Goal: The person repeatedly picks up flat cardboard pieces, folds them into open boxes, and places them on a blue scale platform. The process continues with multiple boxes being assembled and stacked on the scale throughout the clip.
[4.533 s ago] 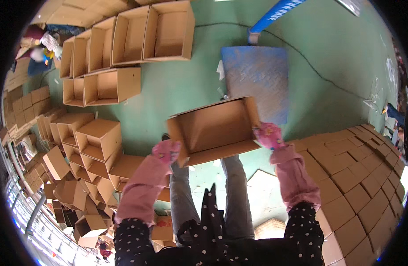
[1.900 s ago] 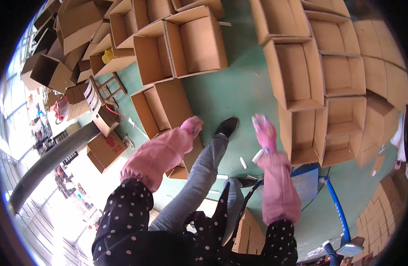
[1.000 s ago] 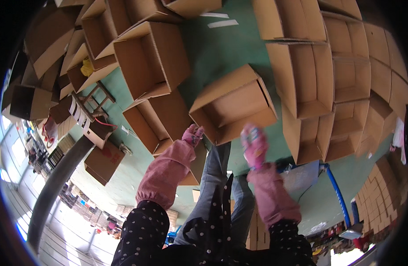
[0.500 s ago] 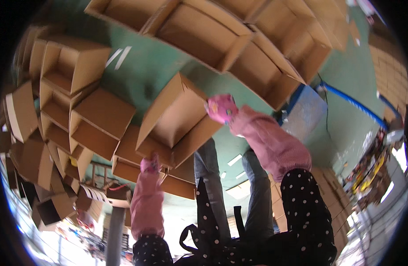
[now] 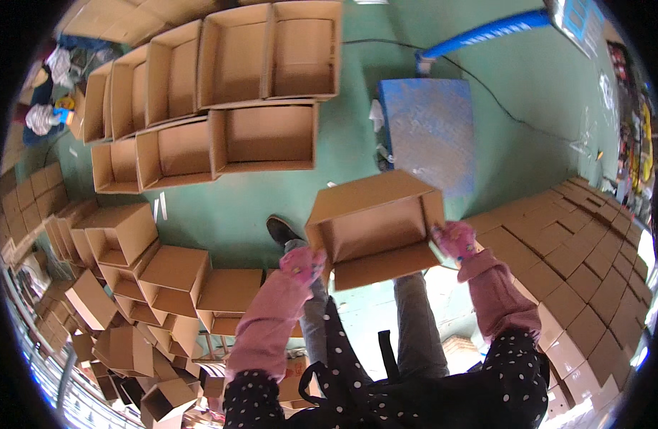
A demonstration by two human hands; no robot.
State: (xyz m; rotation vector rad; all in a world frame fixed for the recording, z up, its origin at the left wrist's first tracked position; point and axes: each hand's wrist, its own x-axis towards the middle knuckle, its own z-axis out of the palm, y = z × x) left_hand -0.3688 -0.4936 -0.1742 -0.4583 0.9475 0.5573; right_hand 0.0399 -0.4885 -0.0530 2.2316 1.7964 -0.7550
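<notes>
Between my two hands an empty open cardboard box (image 5: 375, 232) hangs in front of my legs, its open side tilted toward me. My left hand (image 5: 302, 266), in a pink patterned glove, is closed on the box's left end. At the right end my right hand (image 5: 456, 241), gloved the same way, grips the edge. Part of the fingers of both hands is hidden by the box walls. Just beyond the box lies a scale's blue platform (image 5: 429, 132), with a blue post (image 5: 486, 34) running off to the upper right.
Two rows of open cardboard boxes (image 5: 264, 136) stand on the green floor (image 5: 236, 200) ahead left. More boxes (image 5: 175, 275) are piled at left. Stacked cartons (image 5: 572, 264) fill the right side. A black cable (image 5: 500, 104) crosses the floor. Another person (image 5: 46, 118) is at far left.
The box has been lifted away from the pile on the left and carried right, with both hands on it. My view has turned toward the scale.
</notes>
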